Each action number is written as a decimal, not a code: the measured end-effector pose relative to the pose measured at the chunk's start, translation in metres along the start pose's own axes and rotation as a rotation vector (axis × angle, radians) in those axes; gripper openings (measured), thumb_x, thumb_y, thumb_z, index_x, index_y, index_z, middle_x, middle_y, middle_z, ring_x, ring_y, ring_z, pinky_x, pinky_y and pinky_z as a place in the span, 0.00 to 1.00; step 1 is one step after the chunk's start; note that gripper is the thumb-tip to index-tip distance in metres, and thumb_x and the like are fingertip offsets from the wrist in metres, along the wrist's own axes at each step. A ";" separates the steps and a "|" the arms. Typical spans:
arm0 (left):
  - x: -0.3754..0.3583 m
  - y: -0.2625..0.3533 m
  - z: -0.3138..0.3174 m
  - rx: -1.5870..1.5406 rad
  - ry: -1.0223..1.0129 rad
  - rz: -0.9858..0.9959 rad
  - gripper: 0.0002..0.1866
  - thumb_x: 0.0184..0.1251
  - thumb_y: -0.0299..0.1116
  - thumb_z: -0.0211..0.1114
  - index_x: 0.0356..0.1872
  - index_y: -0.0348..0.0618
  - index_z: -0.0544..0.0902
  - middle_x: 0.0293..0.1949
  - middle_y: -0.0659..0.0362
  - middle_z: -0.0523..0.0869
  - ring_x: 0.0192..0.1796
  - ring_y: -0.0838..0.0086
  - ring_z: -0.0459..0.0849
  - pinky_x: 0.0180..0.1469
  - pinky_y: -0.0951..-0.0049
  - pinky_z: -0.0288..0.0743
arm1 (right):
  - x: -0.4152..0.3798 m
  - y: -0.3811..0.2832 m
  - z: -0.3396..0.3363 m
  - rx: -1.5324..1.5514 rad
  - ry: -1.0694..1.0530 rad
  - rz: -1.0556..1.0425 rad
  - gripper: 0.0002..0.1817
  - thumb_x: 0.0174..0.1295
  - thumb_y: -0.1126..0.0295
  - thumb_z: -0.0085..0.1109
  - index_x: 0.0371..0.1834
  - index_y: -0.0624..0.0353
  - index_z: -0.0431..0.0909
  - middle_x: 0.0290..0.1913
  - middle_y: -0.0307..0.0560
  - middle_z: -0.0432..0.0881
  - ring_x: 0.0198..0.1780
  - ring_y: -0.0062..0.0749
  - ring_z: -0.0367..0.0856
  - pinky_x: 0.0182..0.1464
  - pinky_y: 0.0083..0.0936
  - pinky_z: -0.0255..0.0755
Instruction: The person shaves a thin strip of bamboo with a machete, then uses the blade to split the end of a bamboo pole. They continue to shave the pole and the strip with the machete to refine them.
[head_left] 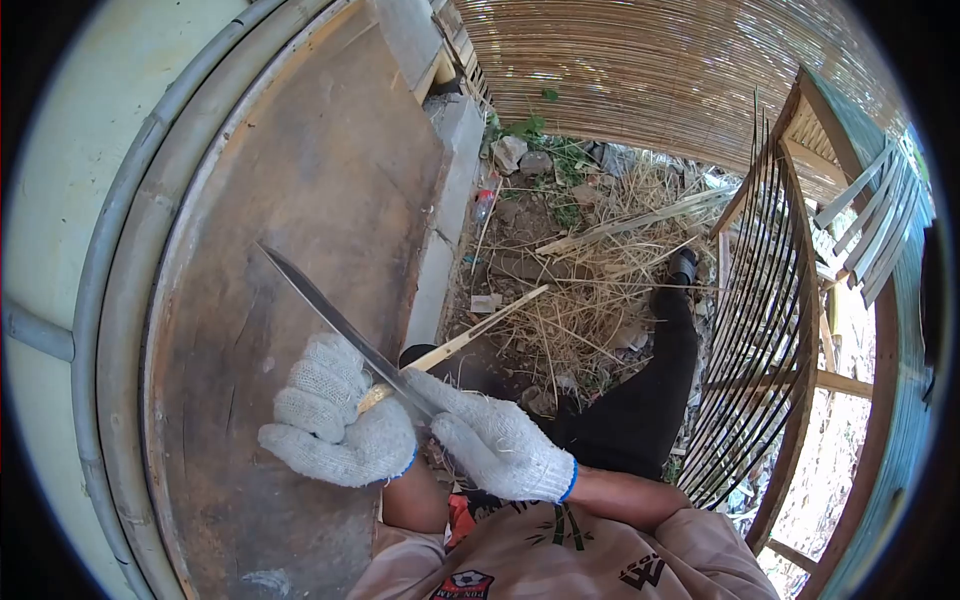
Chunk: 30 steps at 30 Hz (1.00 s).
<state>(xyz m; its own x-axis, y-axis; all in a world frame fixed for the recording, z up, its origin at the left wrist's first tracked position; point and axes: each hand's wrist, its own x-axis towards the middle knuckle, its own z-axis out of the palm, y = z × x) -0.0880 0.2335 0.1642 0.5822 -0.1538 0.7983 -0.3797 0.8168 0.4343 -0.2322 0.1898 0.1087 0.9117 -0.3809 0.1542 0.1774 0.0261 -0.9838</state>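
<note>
My left hand, in a white knitted glove, is closed around the lower end of a bamboo strip. The strip slants up to the right, pale and split, past the blade. Closed too is my right hand, gloved the same way, on a long knife. Its dark blade points up and left over the wooden board and crosses the strip close to both hands. The knife's handle is hidden in my right glove. Where the blade meets the strip, the exact contact is hard to make out.
A worn wooden board fills the left, beside a concrete ledge. Shavings and split strips litter the ground around my outstretched leg. At right stands a wooden frame with several thin dark rods. A bamboo screen closes the back.
</note>
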 end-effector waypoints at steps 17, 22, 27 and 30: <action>-0.022 0.013 -0.003 -0.237 0.284 -0.037 0.26 0.86 0.52 0.45 0.21 0.56 0.67 0.23 0.66 0.66 0.31 0.72 0.64 0.43 0.58 0.62 | -0.003 0.011 0.002 -0.203 0.120 0.042 0.29 0.79 0.66 0.53 0.82 0.57 0.68 0.52 0.64 0.88 0.48 0.54 0.90 0.51 0.37 0.82; -0.025 0.015 0.012 -0.046 0.023 0.005 0.28 0.85 0.53 0.47 0.18 0.57 0.66 0.19 0.67 0.63 0.28 0.73 0.60 0.43 0.59 0.59 | -0.004 0.065 -0.022 -0.157 0.274 0.170 0.27 0.84 0.63 0.50 0.83 0.59 0.67 0.44 0.46 0.88 0.38 0.19 0.80 0.46 0.22 0.78; -0.027 0.015 0.017 -0.079 0.113 -0.050 0.29 0.85 0.55 0.46 0.18 0.57 0.66 0.18 0.68 0.62 0.27 0.73 0.59 0.43 0.59 0.58 | -0.012 0.000 -0.021 -0.028 0.070 0.133 0.28 0.82 0.67 0.49 0.84 0.58 0.66 0.49 0.54 0.87 0.36 0.18 0.82 0.42 0.24 0.79; -0.027 0.014 0.008 -0.075 0.115 -0.038 0.30 0.85 0.56 0.45 0.17 0.57 0.66 0.17 0.68 0.62 0.26 0.73 0.60 0.43 0.59 0.60 | -0.009 0.001 -0.013 0.004 0.053 0.025 0.28 0.80 0.64 0.54 0.82 0.55 0.69 0.50 0.60 0.86 0.46 0.53 0.89 0.51 0.41 0.80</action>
<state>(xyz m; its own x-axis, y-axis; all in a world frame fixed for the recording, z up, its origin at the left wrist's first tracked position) -0.1148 0.2443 0.1522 0.6753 -0.1237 0.7271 -0.3038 0.8516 0.4271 -0.2452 0.1814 0.1056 0.8948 -0.4288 0.1245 0.1565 0.0401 -0.9869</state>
